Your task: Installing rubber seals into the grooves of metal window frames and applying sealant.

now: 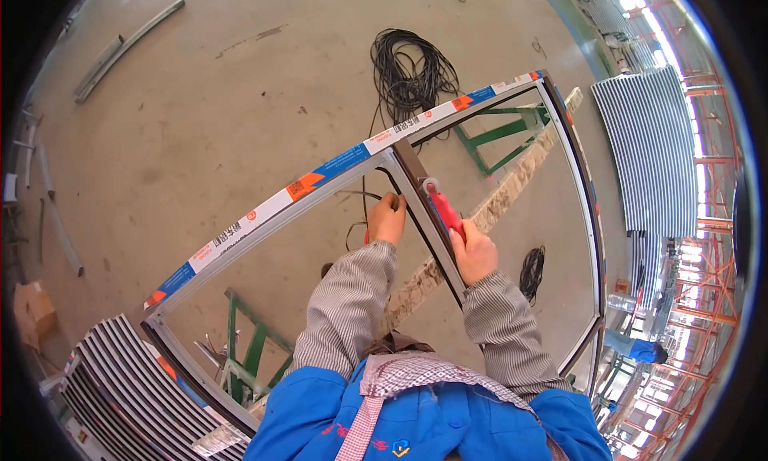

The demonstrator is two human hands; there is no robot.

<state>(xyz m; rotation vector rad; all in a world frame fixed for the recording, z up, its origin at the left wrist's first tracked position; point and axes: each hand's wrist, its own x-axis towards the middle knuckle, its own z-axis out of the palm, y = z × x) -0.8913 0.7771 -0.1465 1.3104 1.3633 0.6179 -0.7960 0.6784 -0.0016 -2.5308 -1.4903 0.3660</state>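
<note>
A large metal window frame (264, 207) with blue, white and orange protective film lies flat on green trestles. Its grey centre bar (428, 217) runs toward me. My left hand (387, 219) presses a thin black rubber strip (362, 213) against the left side of that bar, near the corner with the top rail. My right hand (474, 253) grips a red-handled roller tool (442, 207) whose small wheel sits on the bar's right edge. Striped sleeves and a blue vest fill the bottom of the view.
A coil of black rubber strip (412, 71) lies on the concrete floor beyond the frame, another smaller coil (531, 271) under it. Green trestles (504, 133) and a wooden plank (512, 185) support the frame. Stacked metal profiles (120, 381) lie lower left, more (652, 149) at right.
</note>
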